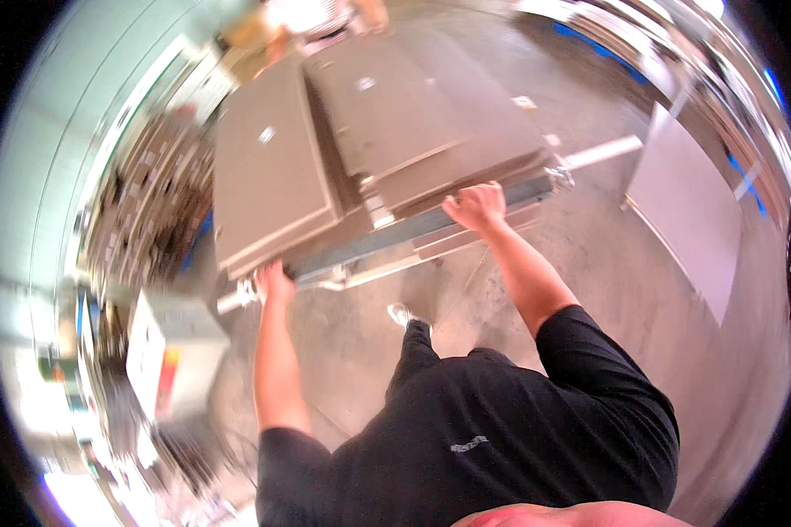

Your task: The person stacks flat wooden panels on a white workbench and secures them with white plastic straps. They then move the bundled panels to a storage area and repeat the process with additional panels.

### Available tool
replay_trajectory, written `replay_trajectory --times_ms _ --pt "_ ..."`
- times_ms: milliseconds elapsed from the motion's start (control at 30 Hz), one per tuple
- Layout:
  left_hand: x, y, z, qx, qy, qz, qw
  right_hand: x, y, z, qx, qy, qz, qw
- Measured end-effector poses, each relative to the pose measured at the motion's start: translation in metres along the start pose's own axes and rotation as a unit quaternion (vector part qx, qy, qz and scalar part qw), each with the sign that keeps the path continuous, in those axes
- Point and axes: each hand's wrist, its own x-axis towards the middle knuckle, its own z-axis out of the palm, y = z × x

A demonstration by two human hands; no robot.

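Observation:
In front of me a cart or frame carries two stacks of flat brown panels, a left stack [268, 176] and a wider right stack [413, 105], with a narrow gap between them. A dark grey rail [378, 240] runs along the near side. My left hand [275, 283] is closed on its left end, at the near corner of the left stack. Farther right, my right hand [477, 207] curls over the rail beside the right stack's near edge. Blur hides the fingertips in part.
At the far end stands another person [312, 16], partly cut off. A large pale panel [685, 206] leans at the right. Many stacked boards [145, 202] line the left, with a white box [171, 351] nearer me. A light bar [602, 152] juts rightward from the cart.

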Motion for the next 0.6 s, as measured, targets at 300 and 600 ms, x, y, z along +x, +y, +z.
replay_trajectory --times_ms 300,600 --pt "-0.027 0.008 0.004 0.011 0.017 -0.077 0.997 0.014 -0.001 0.024 -0.026 -0.039 -0.079 0.996" --pt "-0.049 -0.009 0.049 -0.009 0.085 -0.106 0.991 0.010 -0.011 0.093 -0.046 -0.003 -0.092 0.995"
